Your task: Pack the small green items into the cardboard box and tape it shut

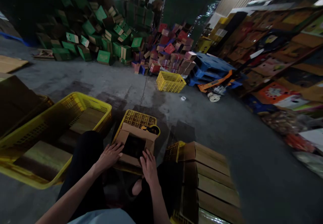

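In front of me an unsealed cardboard box (137, 131) rests on an upturned yellow crate (140, 118). Its flaps are partly folded in around a dark opening; what lies inside cannot be made out. My left hand (111, 155) is open, its fingers lying along the left flap. On the box's right side my right hand (149, 165) touches the flap, fingers apart and slightly bent. Just behind the box's far right corner, on the crate, lies a rounded black-and-yellow tool (152, 129), its kind unclear.
At left stands a large yellow crate (92, 97) with cardboard boxes inside. Stacked closed boxes (214, 170) are close on my right. Farther off are a small yellow crate (171, 82), a white tape roll (183, 98), an orange pallet jack (214, 82), blue pallets (209, 62) and heaped green cartons (103, 57).
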Demonstrator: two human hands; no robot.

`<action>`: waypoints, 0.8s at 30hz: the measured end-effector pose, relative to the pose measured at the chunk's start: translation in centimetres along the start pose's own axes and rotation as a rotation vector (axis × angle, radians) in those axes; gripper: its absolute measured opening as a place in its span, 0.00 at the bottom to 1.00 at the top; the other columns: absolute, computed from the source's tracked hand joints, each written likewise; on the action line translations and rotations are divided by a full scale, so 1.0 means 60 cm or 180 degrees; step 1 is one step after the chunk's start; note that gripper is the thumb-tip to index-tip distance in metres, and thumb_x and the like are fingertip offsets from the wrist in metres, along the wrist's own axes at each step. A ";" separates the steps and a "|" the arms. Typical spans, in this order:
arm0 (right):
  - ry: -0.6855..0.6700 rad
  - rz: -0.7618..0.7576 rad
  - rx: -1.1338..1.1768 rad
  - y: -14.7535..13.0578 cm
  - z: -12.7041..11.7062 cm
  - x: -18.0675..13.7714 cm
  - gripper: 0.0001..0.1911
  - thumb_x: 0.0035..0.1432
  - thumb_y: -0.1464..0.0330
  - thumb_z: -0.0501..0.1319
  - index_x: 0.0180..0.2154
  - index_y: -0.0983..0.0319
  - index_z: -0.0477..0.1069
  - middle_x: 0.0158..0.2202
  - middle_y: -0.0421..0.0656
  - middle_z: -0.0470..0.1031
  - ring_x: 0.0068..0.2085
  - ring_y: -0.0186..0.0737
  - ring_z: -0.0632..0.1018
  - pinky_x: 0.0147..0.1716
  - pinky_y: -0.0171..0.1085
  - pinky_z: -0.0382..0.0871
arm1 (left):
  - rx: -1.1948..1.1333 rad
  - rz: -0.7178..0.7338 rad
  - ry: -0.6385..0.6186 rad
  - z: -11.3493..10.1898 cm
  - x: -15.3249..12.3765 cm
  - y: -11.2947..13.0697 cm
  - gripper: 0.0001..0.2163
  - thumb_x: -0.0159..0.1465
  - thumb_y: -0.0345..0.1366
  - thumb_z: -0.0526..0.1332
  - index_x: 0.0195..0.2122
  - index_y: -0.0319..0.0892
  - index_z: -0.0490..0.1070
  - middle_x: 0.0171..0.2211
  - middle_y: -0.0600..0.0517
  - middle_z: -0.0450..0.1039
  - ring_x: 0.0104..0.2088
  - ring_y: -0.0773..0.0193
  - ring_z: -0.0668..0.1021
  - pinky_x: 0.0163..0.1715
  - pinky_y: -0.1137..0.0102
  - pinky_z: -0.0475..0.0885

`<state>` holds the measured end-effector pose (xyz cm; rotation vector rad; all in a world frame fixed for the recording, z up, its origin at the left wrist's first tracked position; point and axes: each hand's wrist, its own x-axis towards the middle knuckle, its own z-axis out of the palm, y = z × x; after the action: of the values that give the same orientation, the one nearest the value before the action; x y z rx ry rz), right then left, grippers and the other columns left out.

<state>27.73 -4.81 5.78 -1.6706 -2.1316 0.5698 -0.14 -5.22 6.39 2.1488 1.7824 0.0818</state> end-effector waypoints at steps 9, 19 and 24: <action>-0.0016 -0.0146 0.0090 0.013 0.001 0.005 0.27 0.76 0.54 0.48 0.62 0.59 0.74 0.67 0.49 0.71 0.70 0.52 0.68 0.69 0.55 0.63 | -0.0037 -0.0018 -0.0053 0.004 0.001 -0.005 0.23 0.74 0.38 0.53 0.70 0.55 0.64 0.73 0.48 0.60 0.70 0.45 0.67 0.68 0.43 0.60; -0.0107 -0.0106 0.0123 0.009 0.002 0.007 0.30 0.76 0.53 0.46 0.62 0.62 0.74 0.68 0.50 0.69 0.71 0.51 0.66 0.70 0.53 0.63 | 0.0013 0.0011 0.0073 0.001 -0.002 -0.004 0.22 0.74 0.38 0.55 0.68 0.55 0.69 0.71 0.48 0.63 0.67 0.43 0.70 0.65 0.42 0.62; -0.0209 -0.0022 0.0148 0.011 0.003 0.008 0.32 0.76 0.51 0.44 0.63 0.64 0.73 0.69 0.50 0.68 0.72 0.52 0.64 0.71 0.53 0.60 | 0.0003 0.0063 0.0120 0.008 0.000 -0.009 0.21 0.73 0.37 0.56 0.66 0.56 0.71 0.71 0.49 0.65 0.66 0.44 0.71 0.65 0.43 0.63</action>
<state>28.07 -4.24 5.30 -1.6405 -2.1518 0.6759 -0.54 -5.26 5.80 2.1796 1.7821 0.1274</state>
